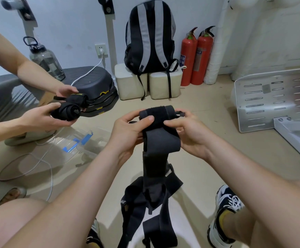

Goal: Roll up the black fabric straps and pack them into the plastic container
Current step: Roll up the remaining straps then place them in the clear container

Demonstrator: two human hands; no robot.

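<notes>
One strap (157,116) between both hands (129,130) (188,134)

Soft, even indoor light, with wide-angle bend at the edges.
Light from above lays faint shadows on the floor (208,108) under the arms. The metal plate (271,97) at right is hazed with glare. The black strap (161,126) is dark, its folds hard to read. The pipe (13,3) at top left is smeared.

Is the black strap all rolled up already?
No, a long part of the black strap hangs loose below the left hand and right hand.
</notes>
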